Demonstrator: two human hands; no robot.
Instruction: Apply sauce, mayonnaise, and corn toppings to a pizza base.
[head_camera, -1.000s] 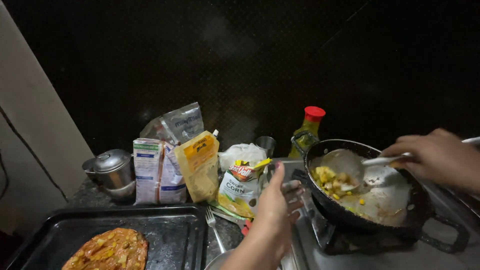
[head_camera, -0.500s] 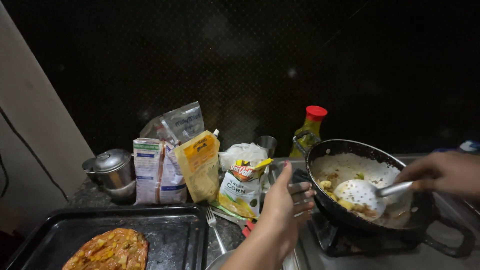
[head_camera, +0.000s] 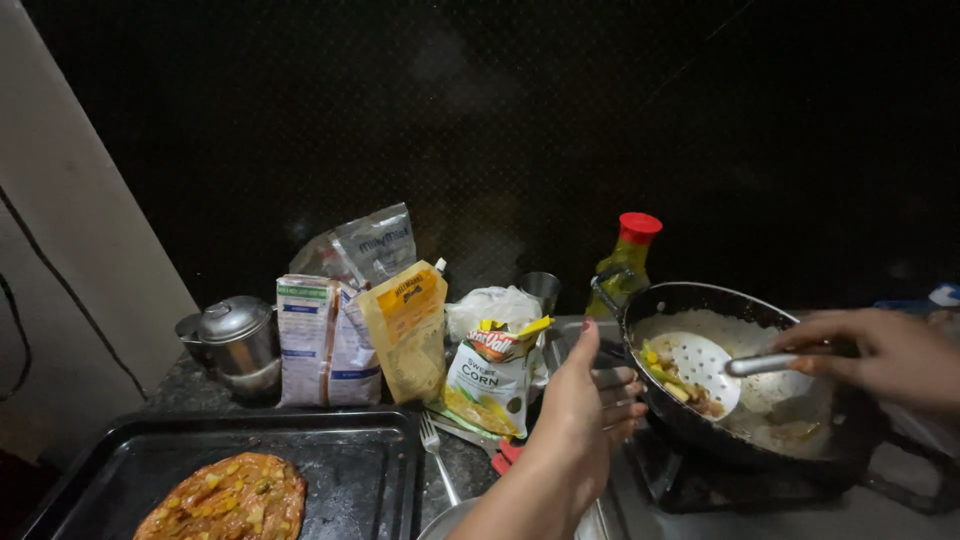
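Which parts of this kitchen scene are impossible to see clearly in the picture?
Head view:
- Pan handle side: hidden behind the left hand.
- Skimmer handle end: covered by the right hand.
- Steel bowl: cut off by the bottom edge.
- Wall behind: too dark.

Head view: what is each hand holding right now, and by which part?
The right hand holds the slotted skimmer by its metal handle, over the black pan. The left hand is open beside the pan, holding nothing.
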